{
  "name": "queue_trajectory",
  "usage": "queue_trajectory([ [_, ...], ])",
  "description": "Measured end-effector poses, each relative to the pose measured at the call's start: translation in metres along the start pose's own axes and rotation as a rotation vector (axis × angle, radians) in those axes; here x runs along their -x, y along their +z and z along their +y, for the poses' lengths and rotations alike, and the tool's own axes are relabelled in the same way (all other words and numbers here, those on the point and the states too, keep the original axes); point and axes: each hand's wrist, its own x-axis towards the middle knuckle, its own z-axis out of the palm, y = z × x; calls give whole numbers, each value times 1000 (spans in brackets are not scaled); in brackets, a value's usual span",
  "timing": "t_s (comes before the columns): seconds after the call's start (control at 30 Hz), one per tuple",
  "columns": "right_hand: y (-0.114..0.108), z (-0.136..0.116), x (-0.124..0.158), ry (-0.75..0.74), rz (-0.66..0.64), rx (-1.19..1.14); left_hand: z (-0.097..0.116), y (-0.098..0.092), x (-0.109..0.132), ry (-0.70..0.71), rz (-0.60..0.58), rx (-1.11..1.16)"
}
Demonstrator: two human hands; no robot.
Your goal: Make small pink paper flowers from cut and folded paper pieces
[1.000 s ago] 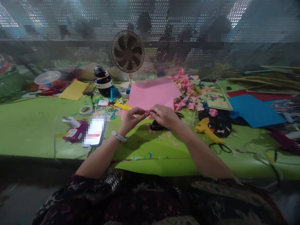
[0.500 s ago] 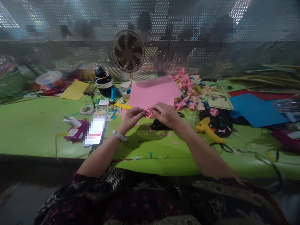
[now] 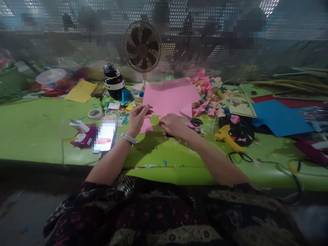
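Note:
My left hand [image 3: 138, 119] is raised a little, its thumb and fingers closed in a pinch; what they hold, if anything, is too small to make out. Below and beside it lies a cut piece of pink paper [image 3: 147, 125]. To the right, my right hand [image 3: 174, 125] is low over the table with its fingers bent together, and its fingertips hide whatever is in them. Black-handled scissors [image 3: 196, 121] lie just beyond the right hand. Behind both hands rests a large pink paper sheet [image 3: 170, 97].
A heap of folded paper petals [image 3: 205, 89] lies at the back right, near a yellow glue gun [image 3: 229, 138]. On the left are a phone [image 3: 105, 136], a tape roll [image 3: 95, 113] and a black bottle [image 3: 114, 82]. A fan [image 3: 142, 46] stands behind. Paper scraps litter the table.
My hands have moved apart from the small pink paper piece they held together. The left went up and left; the scissors and pink cut piece are now more visible.

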Motion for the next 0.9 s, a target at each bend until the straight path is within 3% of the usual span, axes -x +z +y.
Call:
queue_trajectory([
  [0.2,10,-2,-15,65,-164,-17,-6,-5,-5,11,-28,12],
  [0.37,-4,-7,-16,85,-272,56,-6,-4,-5,13,-32,-16],
  [0.47,-18,-3,-16,110,-244,76,-5,-4,-5,17,-32,-10],
  [0.63,-30,19,-15,278,-143,112,-3,-3,-6,21,-32,-18],
  [0.9,-24,29,-18,497,-243,120,-7,-4,-5,21,-69,-112],
])
